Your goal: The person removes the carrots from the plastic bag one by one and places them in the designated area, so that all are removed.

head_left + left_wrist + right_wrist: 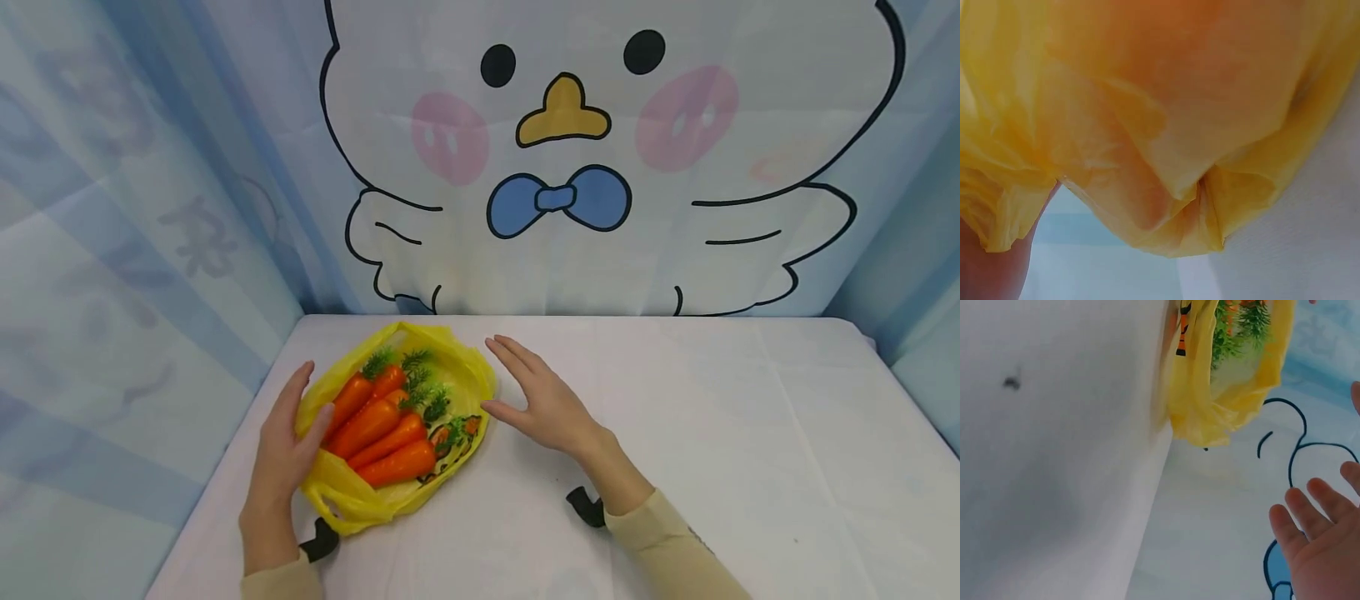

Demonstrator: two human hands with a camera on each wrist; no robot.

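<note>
The yellow plastic bag sits on the white table with its mouth gaping upward. Inside the bag lie several orange carrots, bunched side by side, their feathery green tops toward its far and right sides. A printed patch shows at the bag's right edge, too small to make out from here.

At the left of the bag is the person's left hand, fingers straight and thumb spread wide, the thumb overlapping the rim. At the bag's right is the right hand, fingers extended, thumb held well away from them, gripping nothing; I can't tell whether that thumb touches the rim. A black curved piece shows by each wrist. Beyond the bag hangs a curtain printed with a white cartoon bird wearing a blue bow tie.
</note>
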